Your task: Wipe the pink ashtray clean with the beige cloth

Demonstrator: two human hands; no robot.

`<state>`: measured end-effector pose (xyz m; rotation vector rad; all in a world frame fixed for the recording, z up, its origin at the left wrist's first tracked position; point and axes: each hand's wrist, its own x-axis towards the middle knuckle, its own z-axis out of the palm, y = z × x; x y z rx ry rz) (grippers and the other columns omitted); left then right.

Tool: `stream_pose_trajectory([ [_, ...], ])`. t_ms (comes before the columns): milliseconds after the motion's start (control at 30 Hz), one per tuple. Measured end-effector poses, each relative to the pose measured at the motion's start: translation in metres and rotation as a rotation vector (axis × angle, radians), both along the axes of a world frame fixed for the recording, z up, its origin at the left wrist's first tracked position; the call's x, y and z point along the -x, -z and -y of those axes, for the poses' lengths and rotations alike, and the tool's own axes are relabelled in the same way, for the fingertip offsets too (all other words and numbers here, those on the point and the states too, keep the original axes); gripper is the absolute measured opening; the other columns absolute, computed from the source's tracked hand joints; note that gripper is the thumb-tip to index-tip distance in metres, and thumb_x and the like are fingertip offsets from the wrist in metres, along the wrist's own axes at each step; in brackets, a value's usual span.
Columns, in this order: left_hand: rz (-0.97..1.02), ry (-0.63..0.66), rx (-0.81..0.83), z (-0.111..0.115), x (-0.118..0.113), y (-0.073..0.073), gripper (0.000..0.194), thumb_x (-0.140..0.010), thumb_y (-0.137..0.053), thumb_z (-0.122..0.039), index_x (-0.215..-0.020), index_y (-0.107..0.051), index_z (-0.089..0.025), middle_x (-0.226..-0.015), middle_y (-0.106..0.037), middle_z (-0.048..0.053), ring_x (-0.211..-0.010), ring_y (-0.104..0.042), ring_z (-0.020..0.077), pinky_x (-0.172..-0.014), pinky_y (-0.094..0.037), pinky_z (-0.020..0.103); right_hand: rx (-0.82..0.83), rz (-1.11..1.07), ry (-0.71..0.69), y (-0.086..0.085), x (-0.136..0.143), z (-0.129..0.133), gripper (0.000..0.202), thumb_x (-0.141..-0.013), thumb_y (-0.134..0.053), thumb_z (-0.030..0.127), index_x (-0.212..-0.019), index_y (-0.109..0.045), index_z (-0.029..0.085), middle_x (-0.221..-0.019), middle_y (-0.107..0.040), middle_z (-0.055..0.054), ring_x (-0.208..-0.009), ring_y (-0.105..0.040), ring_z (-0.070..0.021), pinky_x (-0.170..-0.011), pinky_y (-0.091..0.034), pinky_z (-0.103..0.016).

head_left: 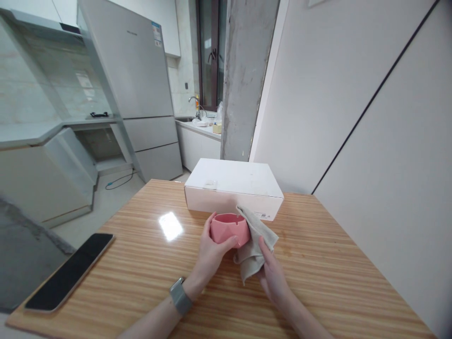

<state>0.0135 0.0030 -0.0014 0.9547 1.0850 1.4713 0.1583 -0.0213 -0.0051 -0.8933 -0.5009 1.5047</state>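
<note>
A pink faceted bowl [230, 230] is held above the wooden table by my left hand [211, 249], its thumb across the front and its fingers round the left side. My right hand [271, 272] grips a grey-green cloth [254, 245], thumb on top and the other fingers mostly hidden behind it. The cloth lies against the bowl's right side and hangs down below it. The bowl's opening faces up, and its inside is barely visible.
Just behind the bowl, a closed white box [233, 181] stands on the wooden table [141, 245]. A black-screened phone or tablet [70, 273] lies at the table's left edge. A white wall rises along the right side.
</note>
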Motion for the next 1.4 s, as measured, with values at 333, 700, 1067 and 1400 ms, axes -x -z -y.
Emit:
stream_pose_trajectory([
  [333, 0.331, 0.234, 0.075, -0.007, 0.002, 0.004, 0.058, -0.079, -0.068, -0.038, -0.134, -0.054, -0.023, -0.140, -0.054, 0.011, -0.130, -0.048, 0.0270, -0.107, -0.039, 0.040, 0.027, -0.036, 0.107, -0.005, -0.007, -0.010, 0.048, -0.066, -0.079, 0.048, -0.106, -0.072, 0.022, -0.106, -0.076, -0.004, -0.102, -0.068, -0.0287, -0.085, -0.057, -0.039],
  [700, 0.219, 0.323, -0.142, 0.004, 0.009, -0.009, 0.094, -0.056, -0.087, -0.030, -0.140, -0.046, -0.023, -0.136, -0.056, 0.013, -0.121, -0.053, 0.0319, -0.098, -0.046, 0.038, -0.094, -0.088, -0.036, -0.023, -0.003, -0.001, 0.042, -0.074, -0.070, 0.055, -0.103, -0.074, 0.025, -0.115, -0.073, -0.004, -0.121, -0.058, -0.0316, -0.099, -0.049, -0.045],
  [1067, 0.249, 0.286, -0.062, 0.000, 0.004, -0.003, 0.086, -0.064, -0.081, -0.035, -0.140, -0.044, -0.019, -0.133, -0.057, 0.015, -0.122, -0.053, 0.0316, -0.101, -0.042, 0.039, -0.035, -0.053, -0.011, -0.014, -0.002, 0.001, 0.051, -0.070, -0.075, 0.055, -0.111, -0.071, 0.025, -0.115, -0.073, -0.003, -0.117, -0.061, -0.0280, -0.097, -0.051, -0.039],
  [1400, 0.019, 0.028, -0.086, 0.006, -0.004, -0.005, 0.085, -0.064, -0.077, -0.022, -0.140, -0.038, -0.024, -0.132, -0.056, 0.010, -0.117, -0.055, 0.0250, -0.097, -0.045, 0.034, -0.053, 0.094, 0.059, 0.005, 0.004, 0.004, 0.049, -0.060, -0.081, 0.057, -0.098, -0.074, 0.028, -0.109, -0.075, 0.000, -0.129, -0.052, -0.0241, -0.106, -0.045, -0.037],
])
